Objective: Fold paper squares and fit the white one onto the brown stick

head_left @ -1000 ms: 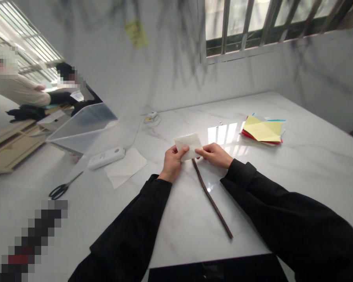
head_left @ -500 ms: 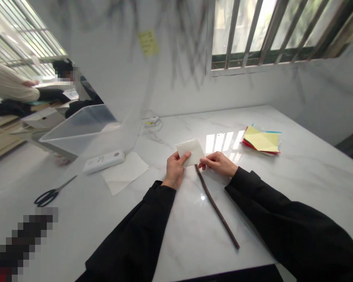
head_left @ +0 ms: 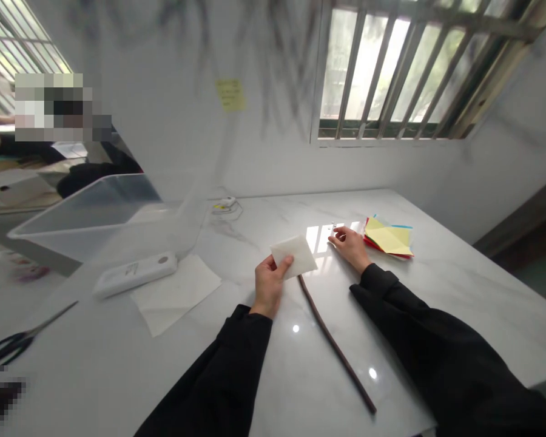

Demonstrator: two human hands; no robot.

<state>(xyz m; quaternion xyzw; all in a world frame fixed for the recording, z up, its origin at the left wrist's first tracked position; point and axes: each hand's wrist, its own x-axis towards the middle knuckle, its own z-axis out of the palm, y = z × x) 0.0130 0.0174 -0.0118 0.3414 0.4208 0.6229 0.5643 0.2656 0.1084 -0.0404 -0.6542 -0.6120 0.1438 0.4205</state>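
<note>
At the frame's center, the left hand (head_left: 269, 285) grips 1 white paper (head_left: 295, 256) by thumb and fingers. Right of center, the right hand (head_left: 351, 247) curls near the colored sheets (head_left: 389, 237); whether it grips anything, I cannot tell.

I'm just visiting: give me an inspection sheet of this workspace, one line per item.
Surface: pale marbled table, glossy, with window reflections.
Things in hand: white paper square; a brown stick lies below it.
Clutter: scissors, white device, loose sheet and clear bin at left; coloured sheets at right.
Grip: left hand pinches the square; right hand is near the coloured sheets, whether holding anything unclear.
Cables: thin cord near the wall, beside a small white item.
Surroundings: barred window, yellow wall note, dark-clothed person at left.
</note>
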